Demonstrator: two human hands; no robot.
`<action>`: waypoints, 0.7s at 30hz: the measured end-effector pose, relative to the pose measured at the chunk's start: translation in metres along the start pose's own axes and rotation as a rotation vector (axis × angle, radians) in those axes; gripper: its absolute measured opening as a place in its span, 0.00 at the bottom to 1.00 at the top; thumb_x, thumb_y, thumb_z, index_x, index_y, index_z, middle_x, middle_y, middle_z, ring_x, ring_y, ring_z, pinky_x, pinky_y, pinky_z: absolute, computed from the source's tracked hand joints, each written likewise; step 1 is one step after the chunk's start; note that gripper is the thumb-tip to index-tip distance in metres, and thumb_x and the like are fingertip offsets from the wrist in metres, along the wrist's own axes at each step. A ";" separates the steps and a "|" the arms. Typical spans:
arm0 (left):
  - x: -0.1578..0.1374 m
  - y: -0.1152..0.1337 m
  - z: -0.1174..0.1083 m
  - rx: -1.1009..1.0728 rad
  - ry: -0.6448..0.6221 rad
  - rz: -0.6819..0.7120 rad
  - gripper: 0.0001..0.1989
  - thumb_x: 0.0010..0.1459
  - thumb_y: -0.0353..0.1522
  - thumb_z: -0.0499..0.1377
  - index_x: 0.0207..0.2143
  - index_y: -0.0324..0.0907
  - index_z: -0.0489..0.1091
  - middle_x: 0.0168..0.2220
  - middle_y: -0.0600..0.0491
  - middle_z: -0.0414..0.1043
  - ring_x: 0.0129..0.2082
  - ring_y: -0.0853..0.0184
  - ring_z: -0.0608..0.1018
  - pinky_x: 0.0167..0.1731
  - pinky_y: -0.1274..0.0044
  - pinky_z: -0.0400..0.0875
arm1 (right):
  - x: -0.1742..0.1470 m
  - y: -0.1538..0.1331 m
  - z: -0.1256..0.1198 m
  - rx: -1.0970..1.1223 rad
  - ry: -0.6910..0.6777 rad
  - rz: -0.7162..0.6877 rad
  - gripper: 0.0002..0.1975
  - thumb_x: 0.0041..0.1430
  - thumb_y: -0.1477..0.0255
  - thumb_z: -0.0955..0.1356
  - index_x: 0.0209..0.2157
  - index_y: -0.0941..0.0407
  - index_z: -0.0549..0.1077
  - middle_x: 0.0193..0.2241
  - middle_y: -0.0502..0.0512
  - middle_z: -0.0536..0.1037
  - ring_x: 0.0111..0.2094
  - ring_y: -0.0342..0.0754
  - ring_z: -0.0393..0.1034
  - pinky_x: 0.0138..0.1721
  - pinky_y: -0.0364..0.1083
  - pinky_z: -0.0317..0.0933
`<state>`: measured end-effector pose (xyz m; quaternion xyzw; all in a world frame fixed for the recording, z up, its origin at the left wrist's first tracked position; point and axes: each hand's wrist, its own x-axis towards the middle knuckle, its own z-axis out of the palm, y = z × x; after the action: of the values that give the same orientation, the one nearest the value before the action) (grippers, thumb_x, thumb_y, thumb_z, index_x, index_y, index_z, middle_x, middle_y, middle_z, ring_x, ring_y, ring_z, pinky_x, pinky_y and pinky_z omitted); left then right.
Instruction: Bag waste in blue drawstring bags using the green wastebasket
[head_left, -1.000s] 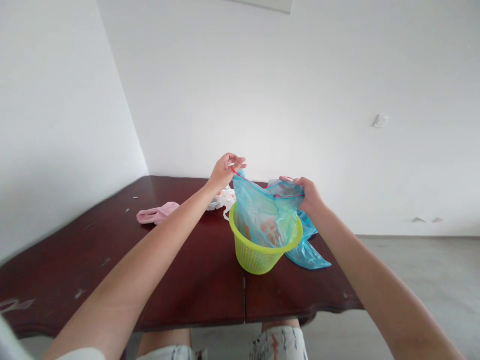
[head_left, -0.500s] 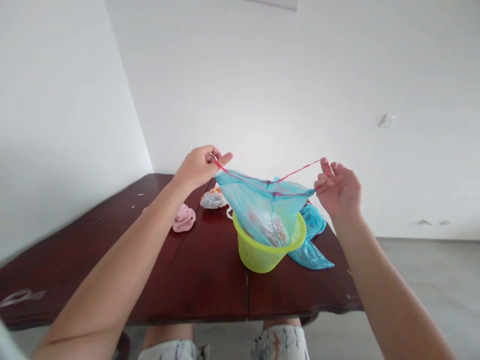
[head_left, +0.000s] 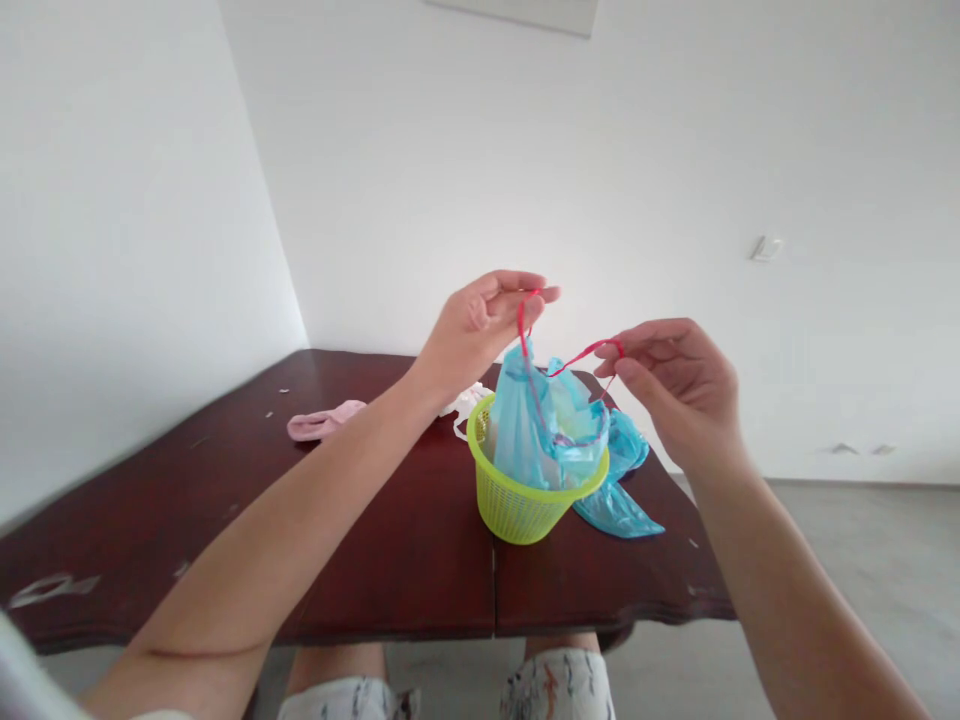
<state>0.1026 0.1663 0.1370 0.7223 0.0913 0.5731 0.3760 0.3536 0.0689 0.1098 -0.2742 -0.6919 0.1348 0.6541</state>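
Observation:
A translucent blue drawstring bag (head_left: 517, 430) stands with its lower part inside a yellow-green mesh basket (head_left: 525, 510) on the table. My left hand (head_left: 487, 320) is closed on one loop of the bag's red drawstring (head_left: 523, 325), above the basket. On the right, my right hand (head_left: 675, 385) pinches the other red loop between thumb and fingers. Between the loops, the bag's mouth is gathered but partly open. What lies at the bottom of the bag is hidden by the basket and plastic.
Beside the basket on the right lies more blue plastic (head_left: 619, 510). A white plastic bag (head_left: 469, 400) sits behind the basket, partly covered by my left arm. A folded pink cloth (head_left: 322, 420) lies farther left on the dark red wooden table (head_left: 405, 570).
My hands have come closer together, the left one moving right and slightly up. The bag's mouth, stretched wide before, is now bunched, and the drawstring loops stand out longer.

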 end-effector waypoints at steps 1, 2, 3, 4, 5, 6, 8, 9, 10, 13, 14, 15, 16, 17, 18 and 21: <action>0.002 -0.003 0.010 -0.066 -0.018 0.012 0.33 0.72 0.60 0.74 0.63 0.46 0.78 0.68 0.41 0.86 0.74 0.44 0.84 0.67 0.57 0.86 | 0.000 -0.005 0.005 -0.015 -0.005 -0.016 0.10 0.74 0.66 0.83 0.52 0.46 0.84 0.45 0.53 0.91 0.41 0.50 0.88 0.41 0.50 0.87; 0.003 -0.006 0.018 -0.128 -0.034 0.009 0.32 0.75 0.59 0.72 0.66 0.48 0.77 0.74 0.42 0.81 0.74 0.44 0.84 0.65 0.57 0.87 | 0.000 -0.009 0.009 -0.025 -0.003 -0.032 0.11 0.74 0.68 0.83 0.52 0.46 0.84 0.45 0.53 0.91 0.41 0.50 0.88 0.41 0.50 0.87; 0.003 -0.009 0.026 -0.179 -0.049 -0.014 0.31 0.76 0.58 0.70 0.68 0.50 0.75 0.78 0.43 0.77 0.71 0.44 0.86 0.60 0.59 0.90 | -0.001 -0.013 0.012 -0.034 0.008 -0.048 0.11 0.74 0.70 0.82 0.52 0.46 0.84 0.44 0.52 0.90 0.41 0.50 0.88 0.41 0.49 0.87; 0.003 -0.011 0.032 -0.213 -0.061 -0.050 0.30 0.78 0.57 0.68 0.70 0.52 0.74 0.81 0.44 0.74 0.65 0.45 0.90 0.55 0.60 0.92 | -0.001 -0.015 0.014 -0.042 0.029 -0.064 0.10 0.74 0.71 0.82 0.52 0.46 0.84 0.43 0.52 0.90 0.39 0.49 0.87 0.39 0.49 0.86; 0.003 -0.012 0.038 -0.231 -0.067 -0.090 0.29 0.79 0.56 0.65 0.72 0.53 0.73 0.82 0.45 0.72 0.57 0.49 0.93 0.51 0.61 0.93 | -0.001 -0.018 0.015 -0.049 0.055 -0.077 0.09 0.75 0.71 0.81 0.52 0.46 0.84 0.43 0.51 0.89 0.37 0.48 0.87 0.37 0.48 0.85; 0.001 -0.013 0.042 -0.239 -0.062 -0.121 0.29 0.79 0.56 0.63 0.72 0.53 0.73 0.83 0.45 0.70 0.47 0.56 0.94 0.49 0.62 0.93 | 0.000 -0.019 0.015 -0.054 0.083 -0.085 0.08 0.76 0.71 0.80 0.51 0.46 0.83 0.43 0.50 0.89 0.35 0.47 0.86 0.33 0.47 0.84; -0.002 -0.012 0.047 -0.256 -0.031 -0.150 0.29 0.79 0.55 0.61 0.72 0.52 0.74 0.85 0.45 0.67 0.31 0.71 0.86 0.47 0.63 0.93 | 0.001 -0.021 0.014 -0.053 0.130 -0.086 0.06 0.79 0.71 0.78 0.51 0.46 0.82 0.44 0.50 0.89 0.30 0.44 0.83 0.28 0.45 0.80; -0.004 -0.011 0.049 -0.266 -0.023 -0.147 0.29 0.78 0.55 0.61 0.72 0.52 0.74 0.86 0.44 0.66 0.27 0.75 0.80 0.45 0.65 0.93 | 0.003 -0.021 0.014 -0.049 0.145 -0.081 0.06 0.80 0.71 0.78 0.51 0.46 0.81 0.45 0.50 0.89 0.28 0.43 0.82 0.26 0.44 0.79; -0.006 -0.010 0.050 -0.269 -0.035 -0.137 0.30 0.78 0.54 0.62 0.73 0.52 0.73 0.87 0.43 0.65 0.25 0.77 0.76 0.40 0.67 0.92 | 0.004 -0.021 0.013 -0.046 0.153 -0.076 0.06 0.80 0.71 0.77 0.51 0.46 0.80 0.46 0.50 0.89 0.27 0.42 0.81 0.25 0.44 0.79; -0.012 -0.010 0.054 -0.169 -0.160 -0.075 0.38 0.73 0.53 0.73 0.77 0.53 0.70 0.84 0.40 0.69 0.31 0.70 0.81 0.33 0.70 0.87 | 0.009 -0.024 0.012 -0.058 0.132 -0.103 0.06 0.80 0.72 0.77 0.51 0.46 0.81 0.45 0.50 0.89 0.32 0.45 0.85 0.31 0.46 0.83; -0.014 -0.010 0.055 -0.103 -0.204 -0.050 0.41 0.69 0.51 0.77 0.78 0.53 0.70 0.81 0.40 0.73 0.36 0.66 0.85 0.35 0.69 0.88 | 0.011 -0.027 0.012 -0.078 0.106 -0.131 0.07 0.79 0.73 0.77 0.52 0.46 0.82 0.45 0.51 0.89 0.36 0.48 0.87 0.37 0.48 0.85; -0.015 -0.011 0.055 -0.040 -0.237 -0.024 0.43 0.67 0.49 0.80 0.78 0.53 0.71 0.78 0.40 0.78 0.43 0.61 0.88 0.40 0.68 0.89 | 0.012 -0.030 0.012 -0.102 0.072 -0.166 0.08 0.79 0.74 0.77 0.52 0.46 0.83 0.45 0.52 0.89 0.41 0.50 0.88 0.42 0.50 0.87; -0.015 -0.012 0.056 0.009 -0.258 0.007 0.43 0.65 0.47 0.82 0.77 0.53 0.73 0.74 0.41 0.81 0.49 0.57 0.89 0.46 0.66 0.89 | 0.013 -0.033 0.012 -0.124 0.031 -0.202 0.08 0.78 0.75 0.76 0.52 0.46 0.84 0.46 0.53 0.89 0.45 0.52 0.89 0.47 0.53 0.87; -0.016 -0.012 0.056 0.038 -0.277 0.042 0.43 0.64 0.45 0.83 0.76 0.52 0.74 0.70 0.42 0.84 0.54 0.53 0.89 0.52 0.64 0.89 | 0.013 -0.036 0.012 -0.141 -0.014 -0.233 0.09 0.78 0.75 0.76 0.52 0.46 0.84 0.46 0.54 0.89 0.47 0.53 0.89 0.51 0.55 0.87; -0.016 -0.013 0.055 0.050 -0.297 0.076 0.42 0.64 0.43 0.83 0.76 0.51 0.75 0.68 0.42 0.85 0.59 0.51 0.88 0.57 0.62 0.88 | 0.013 -0.040 0.012 -0.149 -0.060 -0.256 0.09 0.79 0.76 0.75 0.53 0.47 0.85 0.46 0.54 0.89 0.48 0.53 0.88 0.53 0.56 0.86; -0.017 -0.013 0.053 0.051 -0.362 0.161 0.35 0.67 0.36 0.80 0.73 0.47 0.78 0.66 0.43 0.86 0.65 0.51 0.86 0.67 0.61 0.83 | 0.011 -0.047 0.011 -0.168 -0.163 -0.297 0.11 0.79 0.78 0.73 0.55 0.49 0.84 0.47 0.55 0.90 0.48 0.53 0.88 0.53 0.55 0.84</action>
<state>0.1482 0.1424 0.1127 0.8279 -0.0214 0.4597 0.3207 0.3335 0.0392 0.1433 -0.2108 -0.7844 0.0003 0.5834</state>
